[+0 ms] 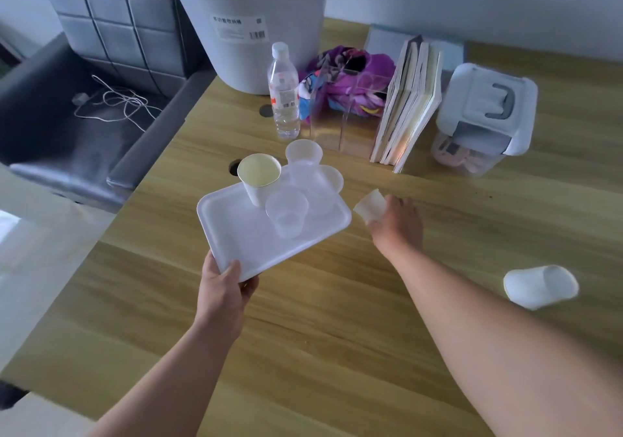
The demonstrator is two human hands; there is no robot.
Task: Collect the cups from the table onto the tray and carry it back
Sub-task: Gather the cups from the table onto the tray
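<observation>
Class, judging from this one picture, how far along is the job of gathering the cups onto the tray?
Done: a paper cup and several clear plastic cups stand on the white tray, held by the left hand. In hand: the right hand holds a small cup beside the tray. Left: one white cup lying on the table, then carrying back.

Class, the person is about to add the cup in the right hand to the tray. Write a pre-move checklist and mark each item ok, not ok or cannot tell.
1. Tray gripped: ok, left hand clamps its near corner.
2. Tray level: not ok, it tilts, held at one corner only.
3. Small cup secured: ok, right hand pinches it beside the tray's right edge.
4. Free spot on tray: ok, the near half is bare.
5. Cups already aboard stable: cannot tell; paper cup and clear cups stand crowded at the far end.
6. Table cleared: not ok, a white cup lies on its side at the right.
</observation>
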